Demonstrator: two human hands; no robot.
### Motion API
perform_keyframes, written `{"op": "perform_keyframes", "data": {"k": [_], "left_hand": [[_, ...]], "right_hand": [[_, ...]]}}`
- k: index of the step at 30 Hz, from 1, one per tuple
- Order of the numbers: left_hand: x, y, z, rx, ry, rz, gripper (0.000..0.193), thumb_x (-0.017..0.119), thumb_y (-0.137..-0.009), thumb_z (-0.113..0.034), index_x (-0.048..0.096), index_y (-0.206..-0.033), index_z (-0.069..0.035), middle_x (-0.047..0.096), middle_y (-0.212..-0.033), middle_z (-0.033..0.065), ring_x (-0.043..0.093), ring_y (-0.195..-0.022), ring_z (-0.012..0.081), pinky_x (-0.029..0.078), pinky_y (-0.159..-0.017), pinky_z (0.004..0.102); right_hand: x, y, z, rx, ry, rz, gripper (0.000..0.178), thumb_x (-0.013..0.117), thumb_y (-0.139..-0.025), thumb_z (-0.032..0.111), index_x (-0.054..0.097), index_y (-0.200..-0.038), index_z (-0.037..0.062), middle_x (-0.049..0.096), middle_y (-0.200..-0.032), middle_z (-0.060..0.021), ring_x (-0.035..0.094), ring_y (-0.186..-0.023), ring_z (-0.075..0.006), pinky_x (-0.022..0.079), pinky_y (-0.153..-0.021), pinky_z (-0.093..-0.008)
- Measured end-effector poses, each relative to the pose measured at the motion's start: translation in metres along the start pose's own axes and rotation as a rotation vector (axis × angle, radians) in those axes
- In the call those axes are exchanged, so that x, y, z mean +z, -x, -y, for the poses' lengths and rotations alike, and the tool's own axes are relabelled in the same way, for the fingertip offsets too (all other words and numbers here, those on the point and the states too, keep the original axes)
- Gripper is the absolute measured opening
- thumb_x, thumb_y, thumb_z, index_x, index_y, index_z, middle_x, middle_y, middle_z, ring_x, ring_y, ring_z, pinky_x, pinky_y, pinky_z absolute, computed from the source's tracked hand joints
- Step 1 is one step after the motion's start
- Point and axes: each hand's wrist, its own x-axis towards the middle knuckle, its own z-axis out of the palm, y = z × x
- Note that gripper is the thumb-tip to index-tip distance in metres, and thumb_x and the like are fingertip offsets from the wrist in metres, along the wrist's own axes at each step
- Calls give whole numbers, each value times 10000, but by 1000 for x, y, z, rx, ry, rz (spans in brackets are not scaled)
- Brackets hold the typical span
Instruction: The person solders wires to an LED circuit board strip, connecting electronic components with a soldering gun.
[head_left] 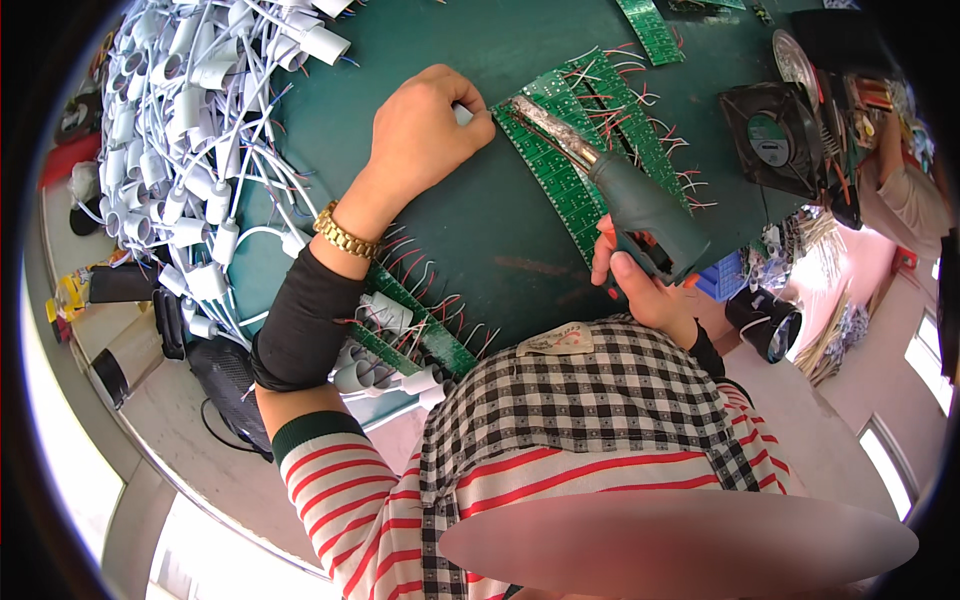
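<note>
Circuit boards (pixel 557 172), green, side by side on the dark green tabletop (pixel 450 220), bristling with red and white wires (pixel 690 185). Grips a soldering gun (pixel 630 190) in the right hand (pixel 650 285), wrapped around the handle by the orange trigger, with the barrel slanted up and left across the boards. Ends at a tip near their upper-left corner (touching or just above, cannot tell from this angle). Bunches the left hand (pixel 430 125) just beside that corner, with thumb and fingers pressed in on a white piece (pixel 462 114), mostly hidden. Looks like soldering along the board edge, probably at the point of placing or heating a joint. Calls next, in all likelihood, for a steady left pinch, a tip set squarely on the joint, and care around the hot metal. Includes, nearby, a wired board strip (pixel 445 345) beside the left forearm and, farther left, heaped white cylinders with cables (pixel 190 130).
</note>
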Motion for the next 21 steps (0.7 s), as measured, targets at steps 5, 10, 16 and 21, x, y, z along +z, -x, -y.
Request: {"op": "perform_keyframes", "data": {"k": [5, 10, 16, 21], "left_hand": [[-1, -1, 0, -5, -8, 3, 114, 655, -717, -150, 640, -753, -43, 604, -830, 41, 562, -677, 209, 459, -635, 317], [-1, -2, 0, -17, -3, 13, 115, 660, -716, -154, 644, -748, -44, 611, -843, 38, 563, -671, 204, 458, -630, 313], [-2, -1, 4, -27, -3, 15, 112, 661, -714, -153, 650, -746, -46, 615, -844, 31, 561, -669, 196, 458, -632, 305], [-2, -2, 2, -38, 5, 27, 108, 661, -709, -148, 653, -737, -44, 619, -835, 28, 561, -663, 189, 457, -632, 302]], "right_hand": [[4, 0, 2, 35, 48, -3, 256, 555, -900, 188, 513, -1093, 25, 575, -766, -92, 564, -636, -150, 458, -590, -286], [3, 0, 0, 22, 81, 0, 159, 582, -888, 157, 544, -964, 22, 580, -737, -63, 567, -626, -123, 458, -587, -266], [7, 1, -3, -5, 12, -47, 227, 586, -886, 140, 556, -1070, 11, 581, -738, -40, 560, -626, -102, 436, -555, -246], [3, 3, -2, -9, -9, -11, 392, 559, -897, 136, 474, -1258, 8, 570, -782, -41, 552, -646, -104, 425, -546, -243]]}}
